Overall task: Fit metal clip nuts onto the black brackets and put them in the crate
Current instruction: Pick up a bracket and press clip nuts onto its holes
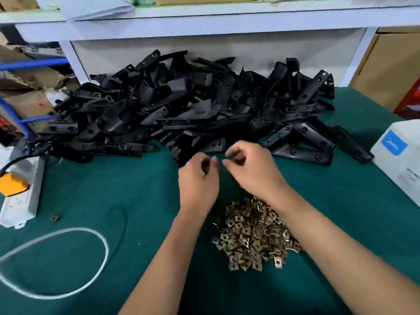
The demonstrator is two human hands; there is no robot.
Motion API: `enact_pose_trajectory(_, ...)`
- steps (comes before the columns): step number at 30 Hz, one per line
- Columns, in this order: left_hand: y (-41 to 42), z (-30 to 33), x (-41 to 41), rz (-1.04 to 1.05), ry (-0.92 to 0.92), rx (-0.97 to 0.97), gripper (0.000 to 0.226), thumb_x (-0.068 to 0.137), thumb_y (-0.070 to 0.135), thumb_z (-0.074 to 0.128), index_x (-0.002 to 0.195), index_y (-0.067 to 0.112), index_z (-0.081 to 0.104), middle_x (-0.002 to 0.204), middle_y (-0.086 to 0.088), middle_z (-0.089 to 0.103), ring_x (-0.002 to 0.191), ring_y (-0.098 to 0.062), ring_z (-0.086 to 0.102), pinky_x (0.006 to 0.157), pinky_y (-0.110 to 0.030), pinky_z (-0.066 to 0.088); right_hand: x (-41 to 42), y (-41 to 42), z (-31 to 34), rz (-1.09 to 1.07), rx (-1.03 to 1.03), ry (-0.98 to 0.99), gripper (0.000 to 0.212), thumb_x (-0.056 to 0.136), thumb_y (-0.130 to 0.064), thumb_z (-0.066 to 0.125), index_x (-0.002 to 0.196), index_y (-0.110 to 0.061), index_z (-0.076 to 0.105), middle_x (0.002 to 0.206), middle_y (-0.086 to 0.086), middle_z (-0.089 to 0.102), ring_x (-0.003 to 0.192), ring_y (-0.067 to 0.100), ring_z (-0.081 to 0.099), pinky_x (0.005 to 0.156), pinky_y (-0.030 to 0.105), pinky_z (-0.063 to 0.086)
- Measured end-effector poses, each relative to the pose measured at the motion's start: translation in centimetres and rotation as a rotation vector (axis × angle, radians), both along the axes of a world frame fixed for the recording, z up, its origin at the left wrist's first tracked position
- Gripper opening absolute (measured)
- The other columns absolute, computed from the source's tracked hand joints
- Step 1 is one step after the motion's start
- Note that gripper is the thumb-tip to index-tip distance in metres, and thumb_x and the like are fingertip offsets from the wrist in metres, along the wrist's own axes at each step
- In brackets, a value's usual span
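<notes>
A big heap of black brackets covers the back of the green table. A pile of brass-coloured metal clip nuts lies near the front, partly under my right forearm. Both hands hover side by side just before the bracket heap. My left hand has its fingers curled, thumb against fingertips. My right hand is curled likewise, fingertips pointing toward the left hand. Blur hides whether either pinches anything. No crate is in view.
A white power strip with an orange plug lies at the left edge, a white cord loop in front of it. A stray clip nut lies nearby. A white box stands right. Cardboard boxes flank the table.
</notes>
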State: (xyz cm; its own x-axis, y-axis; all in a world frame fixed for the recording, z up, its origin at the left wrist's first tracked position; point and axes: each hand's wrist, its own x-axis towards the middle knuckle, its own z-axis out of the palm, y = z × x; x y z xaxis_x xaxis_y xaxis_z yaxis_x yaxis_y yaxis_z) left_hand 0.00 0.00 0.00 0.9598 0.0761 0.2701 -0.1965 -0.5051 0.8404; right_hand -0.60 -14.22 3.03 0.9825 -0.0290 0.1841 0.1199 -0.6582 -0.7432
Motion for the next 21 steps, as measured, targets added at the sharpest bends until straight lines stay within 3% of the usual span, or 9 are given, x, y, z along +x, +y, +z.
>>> enact_pose_trajectory(2, -0.1, -0.2, 3.1, 0.090, 0.050, -0.069, 0.023, 0.104, 0.033, 0.055, 0.089, 0.017, 0.063, 0.076, 0.006, 0.063, 0.073, -0.012, 0.061, 0.051, -0.016, 0.037, 3.3, 1.3, -0.2, -0.114, -0.005, 0.004, 0.035, 0.094, -0.043, 0.070, 0.121, -0.024, 0.060, 0.098, -0.007, 0.064, 0.079, 0.011, 0.063, 0.071, 0.027, 0.053)
enact_pose_trajectory(3, -0.1, -0.4, 5.0, 0.146, 0.106, -0.105, 0.026, 0.104, 0.037, 0.053, 0.090, 0.017, 0.062, 0.078, 0.007, 0.061, 0.077, -0.016, 0.062, 0.054, -0.018, 0.038, 5.0, 1.9, -0.6, -0.119, -0.009, 0.007, 0.034, 0.095, -0.044, 0.069, 0.121, -0.023, 0.060, 0.097, -0.008, 0.062, 0.078, 0.009, 0.061, 0.067, 0.019, 0.051)
enact_pose_trajectory(5, -0.1, 0.4, 8.1, 0.240, 0.197, -0.146, 0.037, 0.102, 0.050, 0.051, 0.092, 0.014, 0.059, 0.080, 0.007, 0.055, 0.080, -0.022, 0.058, 0.069, -0.030, 0.043, 7.4, 3.2, -1.0, -0.080, 0.080, 0.042, 0.015, 0.098, -0.031, 0.068, 0.108, -0.020, 0.067, 0.085, -0.008, 0.066, 0.066, 0.005, 0.062, 0.052, 0.007, 0.043)
enact_pose_trajectory(7, 0.2, 1.3, 10.8, 0.292, 0.245, -0.105, 0.055, 0.094, 0.065, 0.054, 0.101, 0.011, 0.058, 0.082, 0.004, 0.055, 0.076, -0.021, 0.056, 0.075, -0.036, 0.046, 8.9, 3.6, -1.8, -0.047, 0.190, 0.080, 0.005, 0.099, -0.013, 0.064, 0.098, -0.015, 0.069, 0.066, 0.001, 0.071, 0.048, 0.016, 0.066, 0.042, 0.018, 0.046)
enact_pose_trajectory(11, 1.9, 3.1, 14.6, 0.272, 0.295, 0.078, 0.074, 0.091, 0.071, 0.056, 0.119, 0.003, 0.061, 0.095, -0.010, 0.069, 0.075, -0.027, 0.063, 0.056, -0.033, 0.044, 9.9, 3.3, -2.1, -0.063, 0.257, 0.206, 0.009, 0.099, -0.009, 0.062, 0.095, -0.011, 0.070, 0.081, 0.012, 0.071, 0.043, 0.018, 0.063, 0.042, 0.024, 0.045)
enact_pose_trajectory(14, 3.1, 4.3, 16.0, 0.293, 0.250, 0.193, 0.062, 0.096, 0.064, 0.056, 0.107, 0.004, 0.068, 0.077, -0.012, 0.066, 0.054, -0.020, 0.052, 0.045, -0.030, 0.032, 9.0, 2.0, -1.3, -0.034, 0.231, 0.265, 0.011, 0.100, -0.013, 0.064, 0.092, -0.014, 0.072, 0.080, 0.007, 0.070, 0.046, 0.015, 0.062, 0.043, 0.024, 0.044)
enact_pose_trajectory(16, 3.4, 5.1, 16.4, 0.222, 0.278, 0.166, 0.048, 0.098, 0.061, 0.056, 0.088, 0.014, 0.058, 0.062, -0.007, 0.053, 0.050, -0.024, 0.057, 0.040, -0.029, 0.041, 7.5, 0.5, -0.5, 0.008, 0.237, 0.267, 0.011, 0.101, -0.015, 0.065, 0.094, -0.014, 0.073, 0.068, 0.002, 0.068, 0.043, 0.013, 0.058, 0.040, 0.023, 0.041)
enact_pose_trajectory(18, 3.6, 5.5, 15.8, 0.098, 0.356, 0.003, 0.050, 0.101, 0.057, 0.054, 0.079, 0.011, 0.049, 0.074, -0.011, 0.057, 0.075, -0.037, 0.072, 0.060, -0.042, 0.063, 5.4, -0.9, 0.1, 0.059, 0.246, 0.249, 0.012, 0.102, -0.012, 0.062, 0.097, -0.014, 0.073, 0.054, -0.005, 0.063, 0.040, 0.011, 0.055, 0.039, 0.022, 0.039)
enact_pose_trajectory(21, 4.3, 4.5, 12.3, -0.049, 0.441, -0.150, 0.060, 0.102, 0.060, 0.047, 0.087, 0.005, 0.066, 0.101, -0.007, 0.071, 0.092, -0.032, 0.075, 0.086, -0.046, 0.063, 2.6, -2.4, 0.3, 0.104, 0.324, 0.203, 0.014, 0.103, -0.010, 0.060, 0.101, -0.014, 0.073, 0.059, -0.002, 0.063, 0.043, 0.013, 0.055, 0.040, 0.023, 0.039)
